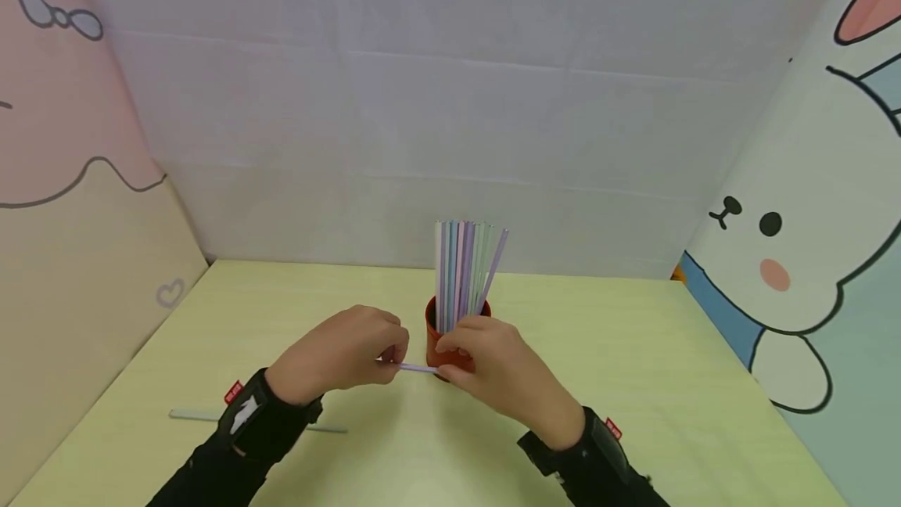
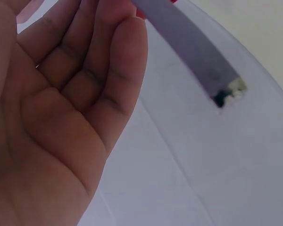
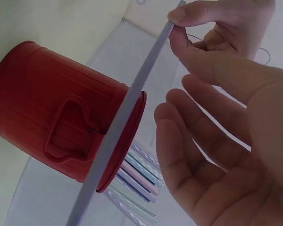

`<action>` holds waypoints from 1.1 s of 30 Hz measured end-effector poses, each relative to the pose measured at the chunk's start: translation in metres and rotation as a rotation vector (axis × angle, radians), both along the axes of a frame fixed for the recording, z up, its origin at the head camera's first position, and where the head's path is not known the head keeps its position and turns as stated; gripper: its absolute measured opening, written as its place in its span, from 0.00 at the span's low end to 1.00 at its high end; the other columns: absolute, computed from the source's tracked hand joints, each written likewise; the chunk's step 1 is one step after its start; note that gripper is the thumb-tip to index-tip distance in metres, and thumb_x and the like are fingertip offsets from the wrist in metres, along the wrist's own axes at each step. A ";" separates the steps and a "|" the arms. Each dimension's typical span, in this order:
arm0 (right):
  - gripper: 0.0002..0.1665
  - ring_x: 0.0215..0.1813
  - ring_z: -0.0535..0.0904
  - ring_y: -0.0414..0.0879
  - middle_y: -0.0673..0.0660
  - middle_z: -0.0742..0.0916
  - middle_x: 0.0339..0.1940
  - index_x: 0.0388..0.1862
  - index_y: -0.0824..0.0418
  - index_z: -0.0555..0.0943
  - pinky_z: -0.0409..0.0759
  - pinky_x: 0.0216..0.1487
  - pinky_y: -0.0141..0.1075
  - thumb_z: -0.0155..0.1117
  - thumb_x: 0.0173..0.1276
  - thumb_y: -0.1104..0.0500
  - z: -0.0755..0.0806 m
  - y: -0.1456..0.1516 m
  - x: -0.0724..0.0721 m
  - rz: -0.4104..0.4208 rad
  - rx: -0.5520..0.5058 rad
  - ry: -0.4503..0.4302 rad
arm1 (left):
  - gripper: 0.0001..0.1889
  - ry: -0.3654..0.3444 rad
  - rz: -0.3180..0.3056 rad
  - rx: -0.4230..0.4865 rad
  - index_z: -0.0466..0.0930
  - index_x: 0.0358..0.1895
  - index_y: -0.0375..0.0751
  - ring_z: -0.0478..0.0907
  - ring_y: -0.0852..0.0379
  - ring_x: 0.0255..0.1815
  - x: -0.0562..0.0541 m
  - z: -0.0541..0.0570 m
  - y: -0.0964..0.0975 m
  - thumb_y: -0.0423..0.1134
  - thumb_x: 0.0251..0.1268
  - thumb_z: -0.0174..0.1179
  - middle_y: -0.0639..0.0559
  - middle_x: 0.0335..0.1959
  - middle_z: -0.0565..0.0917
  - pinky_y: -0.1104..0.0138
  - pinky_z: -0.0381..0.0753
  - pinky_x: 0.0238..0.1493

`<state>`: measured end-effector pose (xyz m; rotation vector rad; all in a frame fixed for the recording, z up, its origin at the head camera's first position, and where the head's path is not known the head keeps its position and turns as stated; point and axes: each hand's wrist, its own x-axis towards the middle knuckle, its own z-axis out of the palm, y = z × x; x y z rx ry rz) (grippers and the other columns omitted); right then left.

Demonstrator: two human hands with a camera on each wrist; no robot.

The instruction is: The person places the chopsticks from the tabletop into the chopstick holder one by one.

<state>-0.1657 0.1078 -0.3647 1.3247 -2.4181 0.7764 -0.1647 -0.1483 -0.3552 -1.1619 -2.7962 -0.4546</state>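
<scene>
A thin lilac stick point(image 1: 417, 368) spans the gap between the two hands in front of a red bucket point(image 1: 432, 348). My left hand point(image 1: 352, 346) pinches the stick near its left part. In the left wrist view the square-cut end of the stick point(image 2: 193, 44) sticks out past my curled fingers point(image 2: 125, 61). My right hand point(image 1: 500, 366) holds the other side with thumb and forefinger. Its remaining fingers point(image 3: 172, 136) hang loosely bent near the bucket's rim in the right wrist view, where the stick crosses before the bucket's handle.
Several pastel sticks point(image 1: 461, 268) stand upright in the bucket, one leaning right. A pale green stick point(image 1: 193, 415) lies on the yellow table point(image 1: 598, 382), partly hidden behind my left forearm. A white sheet point(image 1: 450, 100) closes off the back; printed panels point(image 1: 809, 272) flank both sides.
</scene>
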 end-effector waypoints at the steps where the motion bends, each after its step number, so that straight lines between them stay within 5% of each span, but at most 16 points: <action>1: 0.10 0.36 0.80 0.43 0.51 0.87 0.34 0.37 0.59 0.89 0.84 0.41 0.28 0.84 0.60 0.62 0.000 -0.002 0.000 -0.015 0.022 0.002 | 0.14 0.004 -0.001 0.005 0.80 0.25 0.50 0.66 0.68 0.24 -0.001 0.000 0.004 0.28 0.56 0.74 0.64 0.22 0.73 0.74 0.71 0.27; 6: 0.10 0.32 0.76 0.39 0.46 0.85 0.27 0.29 0.57 0.87 0.82 0.38 0.28 0.83 0.61 0.64 0.001 -0.009 -0.002 -0.051 0.096 -0.010 | 0.15 0.026 0.010 0.020 0.78 0.23 0.49 0.66 0.66 0.24 -0.006 0.002 0.020 0.27 0.56 0.72 0.63 0.21 0.71 0.73 0.69 0.26; 13: 0.11 0.31 0.78 0.38 0.46 0.85 0.26 0.27 0.58 0.86 0.81 0.38 0.28 0.82 0.60 0.67 -0.002 -0.012 -0.005 -0.039 0.116 -0.012 | 0.13 -0.039 -0.008 0.079 0.81 0.27 0.50 0.66 0.67 0.26 -0.010 -0.006 0.026 0.26 0.57 0.71 0.63 0.22 0.71 0.73 0.67 0.28; 20: 0.10 0.32 0.77 0.38 0.47 0.84 0.27 0.28 0.57 0.86 0.81 0.38 0.29 0.77 0.62 0.70 0.001 -0.004 -0.010 -0.050 0.165 -0.019 | 0.07 -0.058 -0.026 0.171 0.87 0.35 0.51 0.74 0.64 0.31 -0.010 -0.008 0.021 0.32 0.64 0.74 0.65 0.29 0.78 0.72 0.78 0.35; 27: 0.07 0.37 0.81 0.40 0.48 0.88 0.34 0.34 0.58 0.89 0.85 0.41 0.31 0.81 0.64 0.66 0.014 0.016 -0.016 -0.060 0.180 -0.103 | 0.06 0.005 0.135 0.338 0.89 0.49 0.49 0.82 0.63 0.39 -0.020 -0.005 0.007 0.42 0.73 0.70 0.62 0.41 0.87 0.64 0.86 0.43; 33: 0.07 0.37 0.80 0.35 0.42 0.87 0.33 0.37 0.54 0.89 0.85 0.42 0.32 0.79 0.65 0.66 0.029 0.032 -0.021 -0.017 0.099 -0.142 | 0.15 -0.032 0.272 0.590 0.85 0.61 0.42 0.86 0.59 0.48 -0.038 -0.026 -0.001 0.39 0.76 0.67 0.56 0.51 0.88 0.61 0.88 0.53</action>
